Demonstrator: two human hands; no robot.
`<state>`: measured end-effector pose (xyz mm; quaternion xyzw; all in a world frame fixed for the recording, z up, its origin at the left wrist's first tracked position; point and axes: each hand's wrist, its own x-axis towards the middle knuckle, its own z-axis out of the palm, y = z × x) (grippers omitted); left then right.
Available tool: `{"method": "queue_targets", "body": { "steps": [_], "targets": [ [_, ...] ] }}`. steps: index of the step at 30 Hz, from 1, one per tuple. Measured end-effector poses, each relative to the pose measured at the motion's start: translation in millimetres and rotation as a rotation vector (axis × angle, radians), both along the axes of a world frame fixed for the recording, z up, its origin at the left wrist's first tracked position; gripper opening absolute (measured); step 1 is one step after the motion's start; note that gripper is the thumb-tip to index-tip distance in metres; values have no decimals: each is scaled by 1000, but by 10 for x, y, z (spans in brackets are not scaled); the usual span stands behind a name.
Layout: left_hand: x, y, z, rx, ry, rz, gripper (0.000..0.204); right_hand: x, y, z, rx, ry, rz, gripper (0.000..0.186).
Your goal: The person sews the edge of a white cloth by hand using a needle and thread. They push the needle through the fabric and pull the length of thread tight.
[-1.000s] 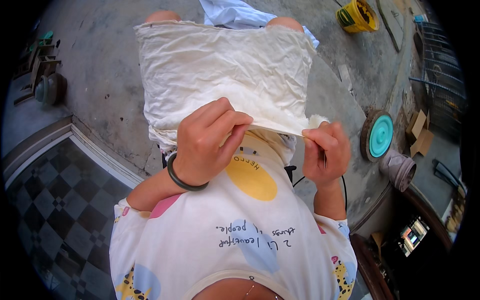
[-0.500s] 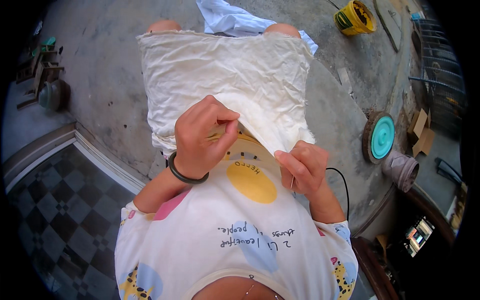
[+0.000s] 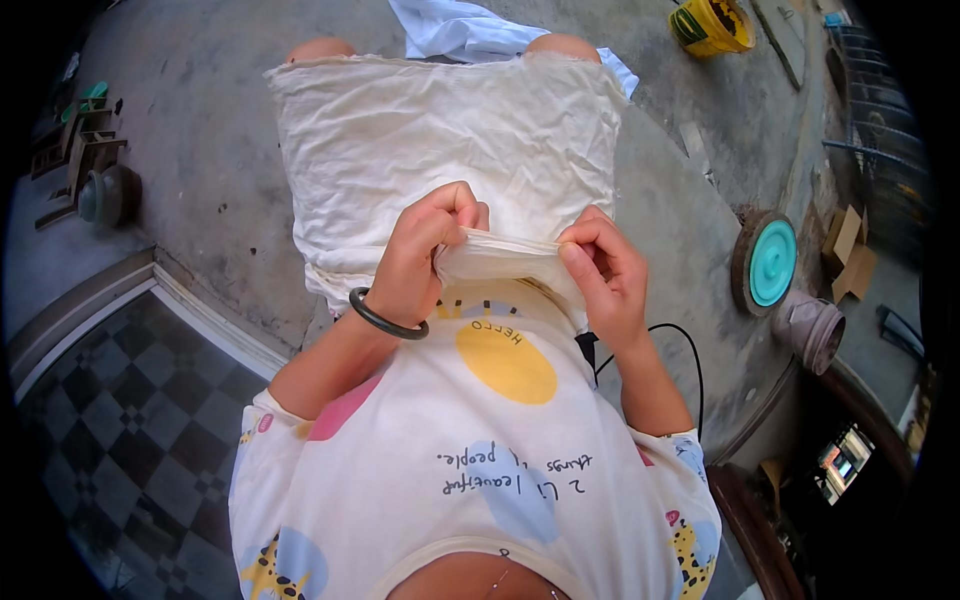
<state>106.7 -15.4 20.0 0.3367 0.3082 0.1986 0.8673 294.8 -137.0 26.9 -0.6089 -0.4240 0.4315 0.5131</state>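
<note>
A wrinkled white cloth [image 3: 450, 130] with frayed edges lies over my lap and knees. My left hand [image 3: 425, 245], with a dark bangle [image 3: 388, 318] at the wrist, pinches a raised fold of its near edge. On the right of this fold, my right hand [image 3: 608, 270] grips the cloth between thumb and index finger. The fold is stretched nearly level between the two hands. No needle shows in my right fingers now; their inner side is partly hidden.
Light blue cloth [image 3: 465, 30] lies on the concrete floor beyond my knees. A yellow bucket [image 3: 710, 28] stands far right, with a round turquoise lid [image 3: 770, 262] and a cardboard box [image 3: 848, 250] nearer. Wooden stools [image 3: 85, 155] stand at left.
My right hand has moved up and away from my body, bringing the fold from slanting to nearly level. A thin needle-like thing seen below the right fingers is out of sight now.
</note>
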Motion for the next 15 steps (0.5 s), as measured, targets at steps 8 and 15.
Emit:
{"method": "queue_targets", "body": {
  "steps": [8,15],
  "targets": [
    [112,77,-141,-244,-297,-25,6,61,111,-169,-19,93,-23,6],
    [79,115,-163,-90,-199,-138,30,59,161,-213,-40,129,-33,6]
  ]
}}
